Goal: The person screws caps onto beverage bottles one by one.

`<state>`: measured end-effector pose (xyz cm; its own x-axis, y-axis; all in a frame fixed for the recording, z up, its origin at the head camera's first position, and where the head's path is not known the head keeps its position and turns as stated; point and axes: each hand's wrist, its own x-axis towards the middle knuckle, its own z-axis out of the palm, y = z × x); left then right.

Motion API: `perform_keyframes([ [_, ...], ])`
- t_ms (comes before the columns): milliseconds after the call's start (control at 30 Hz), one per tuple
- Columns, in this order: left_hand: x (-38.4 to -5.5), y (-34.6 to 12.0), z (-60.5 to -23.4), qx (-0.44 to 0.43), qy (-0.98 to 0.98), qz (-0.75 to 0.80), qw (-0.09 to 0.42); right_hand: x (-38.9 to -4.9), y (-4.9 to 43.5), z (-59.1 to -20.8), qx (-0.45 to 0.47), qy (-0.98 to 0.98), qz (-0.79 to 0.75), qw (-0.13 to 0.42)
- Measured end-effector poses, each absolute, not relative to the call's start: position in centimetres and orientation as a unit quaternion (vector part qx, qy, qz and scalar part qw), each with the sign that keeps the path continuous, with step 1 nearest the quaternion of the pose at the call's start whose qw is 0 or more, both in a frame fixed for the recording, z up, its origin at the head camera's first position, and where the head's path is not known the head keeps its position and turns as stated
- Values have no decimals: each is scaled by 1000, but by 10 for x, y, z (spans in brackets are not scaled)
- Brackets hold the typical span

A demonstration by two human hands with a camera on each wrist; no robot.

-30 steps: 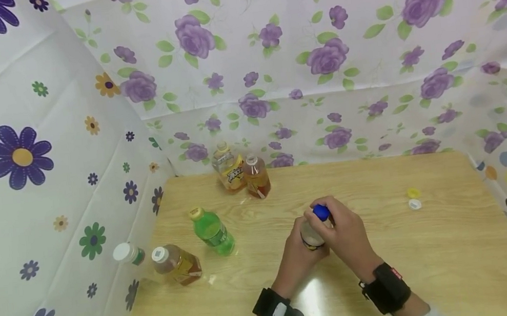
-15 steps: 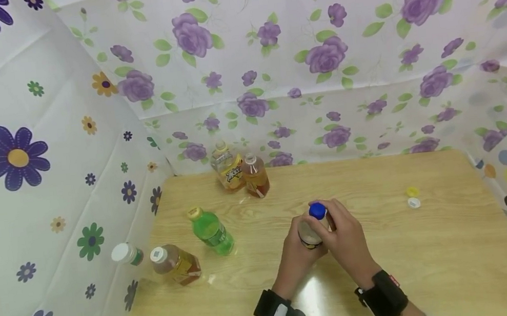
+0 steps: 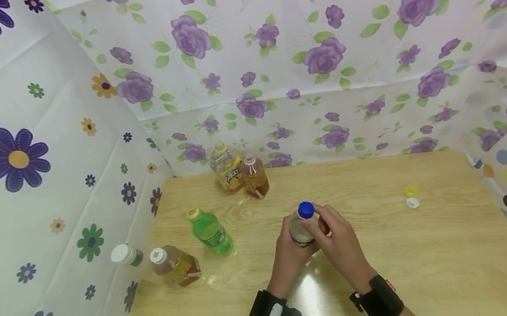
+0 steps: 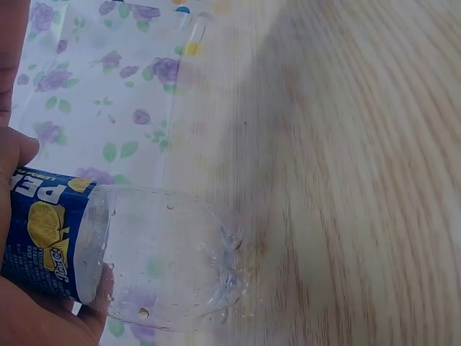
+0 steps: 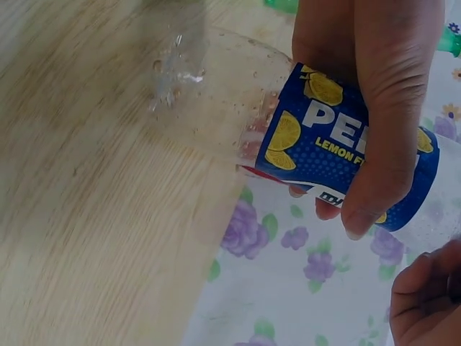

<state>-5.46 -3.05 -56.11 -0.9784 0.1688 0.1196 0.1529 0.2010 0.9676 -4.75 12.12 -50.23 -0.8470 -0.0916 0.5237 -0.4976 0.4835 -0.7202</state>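
My left hand (image 3: 288, 257) grips a clear plastic soda bottle (image 3: 299, 231) around its dark blue label (image 4: 50, 231), which has lemon pictures and the letters "PE". Droplets cling inside the bottle's transparent base (image 4: 169, 252), and no drink shows there. A blue bottle cap (image 3: 306, 209) sits at the top, tilted toward the head camera. At that end my right hand (image 3: 339, 236) curls in, index fingertip at the cap's right edge and thumb just below it. In the right wrist view the right hand's bent fingers (image 5: 425, 288) are at the lower right; the cap is out of frame.
At left stand a green soda bottle (image 3: 212, 232), a white-capped tea bottle (image 3: 178, 263) and a small white-capped container (image 3: 126, 254). Two uncapped-looking bottles, one yellow-labelled (image 3: 228, 170) and one amber (image 3: 255, 178), stand at the back. Yellow (image 3: 410, 191) and white (image 3: 413, 203) caps lie right.
Both hands and the bottle have shifted slightly left. The right hand's fingers have moved around the cap, and more of its blue top now shows.
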Motion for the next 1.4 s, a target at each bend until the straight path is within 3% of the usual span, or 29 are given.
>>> perform_keyframes([
  [567, -58, -45, -568, 78, 767, 636, -28, -43, 119, -497, 185, -837, 502, 117],
  [967, -79, -98, -571, -103, 712, 690, -75, -28, 142, -519, 163, -860, 474, 93],
  [1233, -77, -116, -568, -36, 758, 638, -129, -21, 158, -528, 131, -869, 469, 91],
  [1400, -77, -119, -573, -46, 756, 634, -158, -21, 177, -531, 97, -878, 460, 95],
])
